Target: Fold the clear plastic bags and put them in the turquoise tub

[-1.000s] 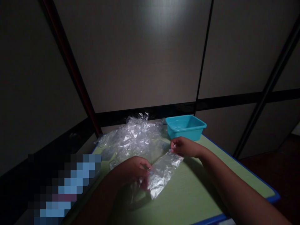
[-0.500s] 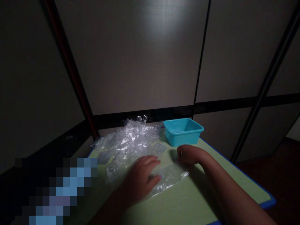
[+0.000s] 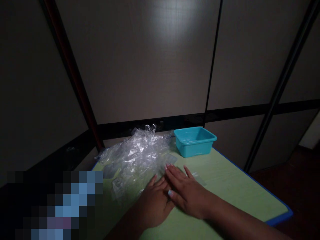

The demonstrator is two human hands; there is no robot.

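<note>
My left hand (image 3: pixel 155 203) lies flat, palm down, low in the middle of the view, its fingers stretched out. My right hand (image 3: pixel 186 193) is spread flat beside it, partly overlapping the left fingers. Beneath them is a clear plastic bag (image 3: pixel 199 179), mostly covered; a bit of it pokes out to the right of my right hand. Just beyond my fingers rises a crumpled heap of clear plastic bags (image 3: pixel 140 150).
A turquoise plastic basin (image 3: pixel 195 148) stands at the back of the light green table (image 3: pixel 235 186), which has a blue edge. Behind the table are large cupboard panels (image 3: pixel 150 73). A pixelated patch hides the lower left.
My right hand has left the far right end of the bag, swung left and flattened next to my left hand. The fingers that were curled are now stretched out.
</note>
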